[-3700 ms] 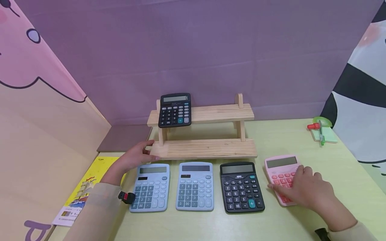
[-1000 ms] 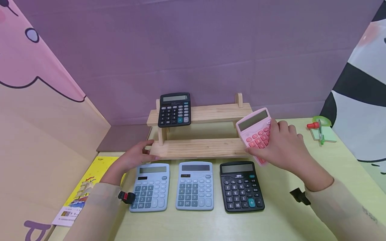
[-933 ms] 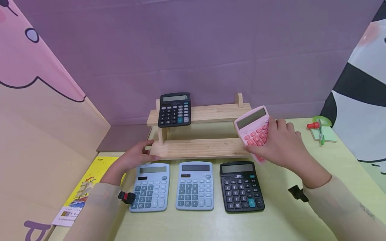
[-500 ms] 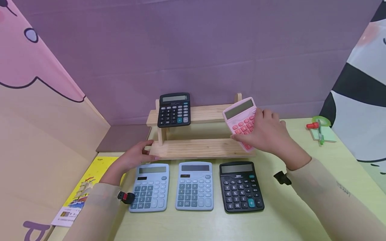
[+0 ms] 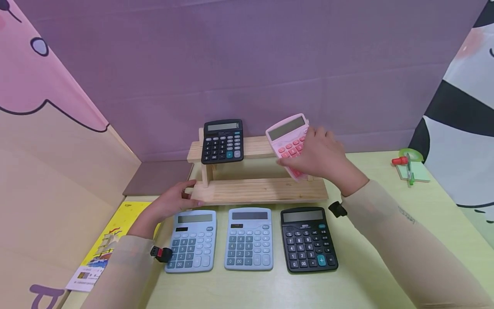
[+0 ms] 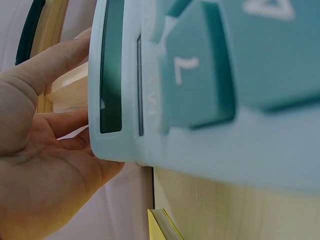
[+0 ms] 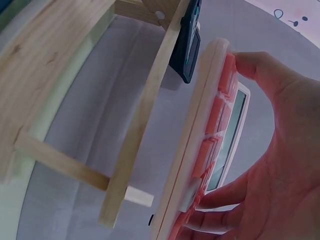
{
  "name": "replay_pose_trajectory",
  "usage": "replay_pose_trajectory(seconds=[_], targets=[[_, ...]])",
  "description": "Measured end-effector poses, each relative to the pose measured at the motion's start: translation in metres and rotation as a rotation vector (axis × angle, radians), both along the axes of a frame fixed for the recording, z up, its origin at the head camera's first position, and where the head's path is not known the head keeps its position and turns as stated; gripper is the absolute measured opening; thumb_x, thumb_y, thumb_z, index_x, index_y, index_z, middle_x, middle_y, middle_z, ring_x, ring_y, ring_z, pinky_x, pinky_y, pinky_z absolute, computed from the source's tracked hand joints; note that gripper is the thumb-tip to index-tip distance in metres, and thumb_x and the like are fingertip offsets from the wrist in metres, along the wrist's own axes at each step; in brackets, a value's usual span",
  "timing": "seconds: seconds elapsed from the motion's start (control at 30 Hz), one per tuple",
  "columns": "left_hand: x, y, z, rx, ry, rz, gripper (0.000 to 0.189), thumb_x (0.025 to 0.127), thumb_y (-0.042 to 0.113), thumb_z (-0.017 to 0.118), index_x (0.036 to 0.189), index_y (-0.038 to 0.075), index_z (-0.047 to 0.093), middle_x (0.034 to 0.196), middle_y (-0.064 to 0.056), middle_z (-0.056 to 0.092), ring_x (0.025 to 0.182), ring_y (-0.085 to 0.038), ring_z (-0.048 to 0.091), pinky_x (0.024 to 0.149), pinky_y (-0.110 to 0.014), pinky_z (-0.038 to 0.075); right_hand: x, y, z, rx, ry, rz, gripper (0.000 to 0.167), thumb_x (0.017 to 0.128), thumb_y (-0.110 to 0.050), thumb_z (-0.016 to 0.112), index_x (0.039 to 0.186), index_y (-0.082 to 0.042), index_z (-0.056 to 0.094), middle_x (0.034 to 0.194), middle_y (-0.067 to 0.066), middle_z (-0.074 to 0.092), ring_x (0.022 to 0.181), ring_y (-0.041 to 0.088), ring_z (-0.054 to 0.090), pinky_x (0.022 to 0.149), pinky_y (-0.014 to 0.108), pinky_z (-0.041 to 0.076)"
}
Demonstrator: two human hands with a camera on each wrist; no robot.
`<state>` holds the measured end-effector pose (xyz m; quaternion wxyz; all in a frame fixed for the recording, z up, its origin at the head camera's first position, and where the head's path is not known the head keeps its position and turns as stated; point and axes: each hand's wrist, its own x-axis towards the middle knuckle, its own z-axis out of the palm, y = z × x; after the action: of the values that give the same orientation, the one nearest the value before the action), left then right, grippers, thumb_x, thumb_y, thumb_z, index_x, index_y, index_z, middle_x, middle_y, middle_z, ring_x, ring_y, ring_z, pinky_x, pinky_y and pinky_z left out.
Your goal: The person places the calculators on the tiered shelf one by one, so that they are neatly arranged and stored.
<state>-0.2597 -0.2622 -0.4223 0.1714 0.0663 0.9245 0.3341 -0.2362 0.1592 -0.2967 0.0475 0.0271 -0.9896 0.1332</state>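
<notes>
My right hand (image 5: pixel 322 152) grips a pink calculator (image 5: pixel 285 136) by its sides, tilted, in front of the right part of the upper board. In the right wrist view the pink calculator (image 7: pixel 197 135) shows edge-on beside that board. My left hand (image 5: pixel 171 204) holds the left end of the lower board of a two-tier wooden shelf (image 5: pixel 262 191), thumb in front and fingers behind. A black calculator (image 5: pixel 222 141) leans on the left of the upper board. In the left wrist view a light blue calculator (image 6: pixel 150 150) covers part of the left hand's grip.
Two light blue calculators, left (image 5: pixel 191 240) and middle (image 5: pixel 248 238), and a black calculator (image 5: pixel 308 240) lie in a row before the shelf. A yellow booklet (image 5: pixel 129 210) lies at left. A notepad (image 5: pixel 422 171) with a pen is at right. A purple cloth (image 5: pixel 251 64) hangs behind.
The right hand has lifted the pink calculator from the table at right and carried it left and up to the upper board. The left hand stays on the shelf.
</notes>
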Motion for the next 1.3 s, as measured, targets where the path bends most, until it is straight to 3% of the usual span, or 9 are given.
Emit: replay_pose_trajectory(seconds=[0.2, 0.37, 0.8, 1.03, 1.3], targets=[[0.001, 0.000, 0.000, -0.011, 0.005, 0.006, 0.102, 0.091, 0.049, 0.082, 0.169, 0.012, 0.029, 0.158, -0.023, 0.050, 0.132, -0.041, 0.056, 0.110, -0.053, 0.056, -0.013, -0.017, 0.008, -0.016, -0.006, 0.000, 0.120, 0.076, -0.077, 0.076, 0.149, 0.010, 0.038, 0.139, 0.027, 0.049, 0.124, 0.044, 0.047, 0.096, 0.064, 0.058], [0.002, 0.000, 0.000, -0.015, 0.012, 0.007, 0.101, 0.091, 0.048, 0.083, 0.169, 0.012, 0.030, 0.157, -0.022, 0.051, 0.130, -0.040, 0.057, 0.108, -0.051, 0.057, -0.025, -0.032, 0.011, 0.005, -0.008, 0.006, 0.116, 0.077, -0.079, 0.074, 0.145, 0.009, 0.042, 0.135, 0.025, 0.051, 0.121, 0.040, 0.049, 0.096, 0.057, 0.058], [0.003, 0.002, 0.001, -0.011, -0.003, 0.009, 0.102, 0.091, 0.050, 0.082, 0.169, 0.013, 0.029, 0.158, -0.023, 0.050, 0.132, -0.041, 0.056, 0.110, -0.054, 0.056, -0.056, -0.070, 0.018, 0.075, -0.153, -0.115, 0.119, 0.078, -0.091, 0.062, 0.145, 0.005, 0.044, 0.142, 0.024, 0.046, 0.131, 0.041, 0.045, 0.116, 0.062, 0.045], [0.003, 0.002, 0.003, -0.016, -0.002, 0.009, 0.102, 0.091, 0.050, 0.082, 0.170, 0.013, 0.029, 0.157, -0.022, 0.051, 0.131, -0.040, 0.057, 0.109, -0.052, 0.056, -0.062, -0.083, 0.021, 0.133, -0.239, -0.178, 0.117, 0.080, -0.094, 0.056, 0.146, 0.003, 0.047, 0.139, 0.021, 0.046, 0.128, 0.038, 0.044, 0.109, 0.053, 0.051], [0.002, 0.002, 0.003, -0.019, 0.002, 0.006, 0.101, 0.091, 0.048, 0.083, 0.169, 0.014, 0.030, 0.153, -0.021, 0.053, 0.128, -0.038, 0.057, 0.102, -0.045, 0.058, -0.066, -0.092, 0.020, 0.160, -0.309, -0.227, 0.122, 0.081, -0.095, 0.053, 0.151, 0.004, 0.040, 0.134, 0.016, 0.048, 0.121, 0.031, 0.048, 0.105, 0.046, 0.053]])
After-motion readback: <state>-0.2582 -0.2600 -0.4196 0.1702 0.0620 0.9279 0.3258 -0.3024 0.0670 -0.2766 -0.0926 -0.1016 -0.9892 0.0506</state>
